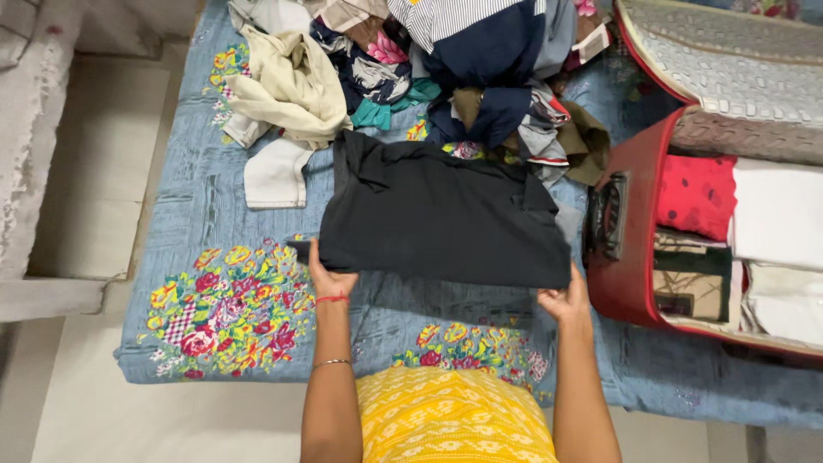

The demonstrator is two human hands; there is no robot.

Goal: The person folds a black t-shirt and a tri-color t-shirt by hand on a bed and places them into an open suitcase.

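A black garment (441,219) lies spread flat on the bed (197,214), whose blue cover carries bright flower prints. It looks already folded into a rough rectangle, with a loose flap turned over near its far left corner. The left hand (327,276) pinches the near left corner of the black garment, fingers curled over the edge. The right hand (564,297) grips the near right corner in the same way, thumb on top.

Beyond the black garment, a heap of unfolded clothes (429,69) covers the far part of the bed: cream, navy, striped and teal pieces in a jumble. To the right of the black garment stands an open red suitcase (619,283), and inside it sit neat stacks, a red dotted piece and several white ones. Judging from this, some clothes are packed, one is partly folded, and most of the heap remains.
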